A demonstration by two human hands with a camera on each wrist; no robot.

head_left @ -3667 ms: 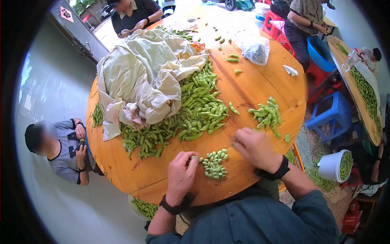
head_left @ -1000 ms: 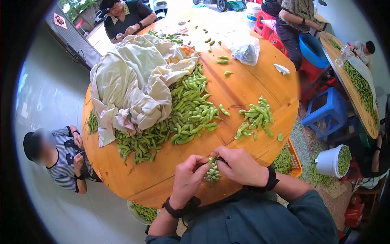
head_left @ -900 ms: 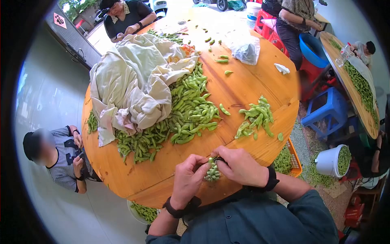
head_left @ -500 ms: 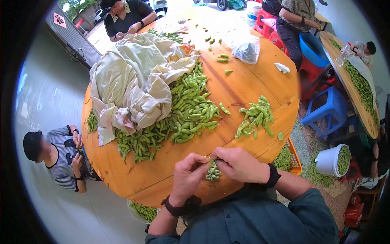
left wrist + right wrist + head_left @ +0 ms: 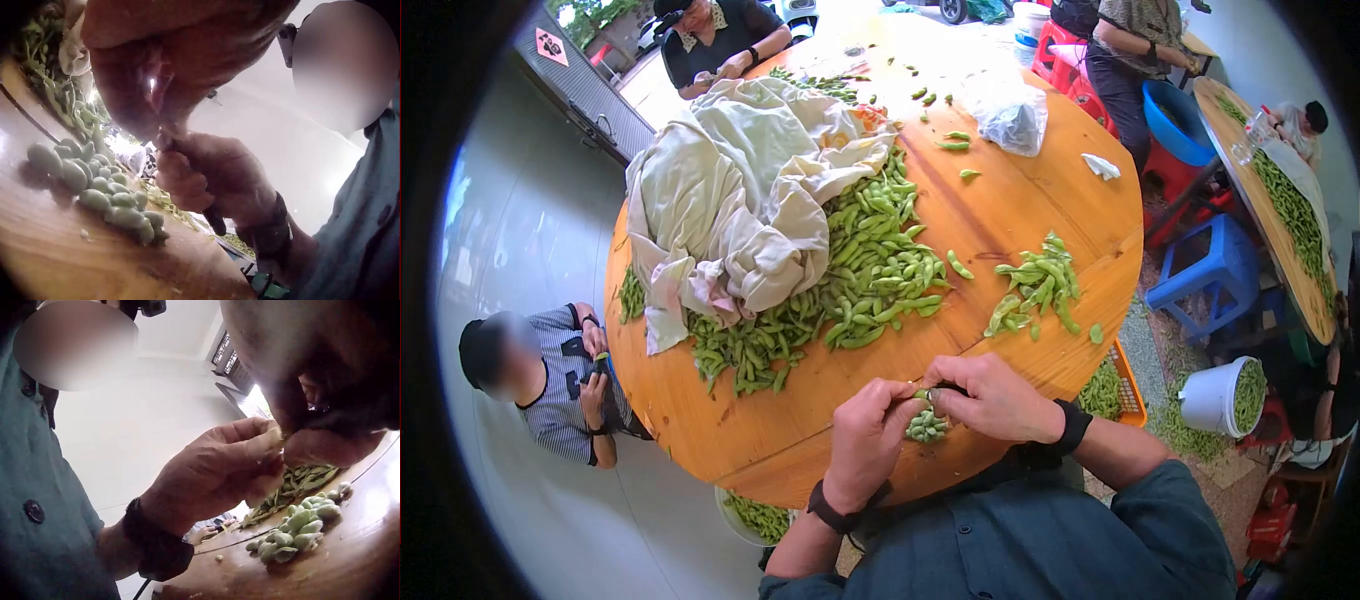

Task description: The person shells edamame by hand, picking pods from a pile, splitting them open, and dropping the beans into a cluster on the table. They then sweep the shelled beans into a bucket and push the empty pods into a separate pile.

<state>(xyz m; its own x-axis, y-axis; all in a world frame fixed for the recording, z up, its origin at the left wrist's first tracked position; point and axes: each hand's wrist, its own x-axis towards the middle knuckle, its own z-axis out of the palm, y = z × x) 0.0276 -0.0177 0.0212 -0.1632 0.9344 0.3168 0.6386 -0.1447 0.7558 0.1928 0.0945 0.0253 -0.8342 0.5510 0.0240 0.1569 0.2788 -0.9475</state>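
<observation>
In the head view my left hand [image 5: 867,430] and right hand [image 5: 1000,400] meet fingertip to fingertip over the table's near edge. Between left thumb and fingers I pinch a small green bean [image 5: 921,394], mostly hidden by the fingertips. My right hand grips a slim dark tool [image 5: 948,389]; its dark handle end [image 5: 214,222] sticks out below that hand in the left wrist view, and I cannot tell its kind. Just under the hands lies a small heap of shelled green beans [image 5: 926,428], spread on the wood in the right wrist view.
Bean pods [image 5: 870,270] lie heaped beside a crumpled pale cloth [image 5: 740,190] on the round wooden table [image 5: 750,440]. A smaller pod pile [image 5: 1040,282] sits right of the hands. A plastic bag [image 5: 1012,120] is farther back. Other people sit or stand around.
At first the hands were apart, the left beside the bean heap and the right blurred to its right. Now they are together over the heap; over the last second they stay there with small finger movements.
</observation>
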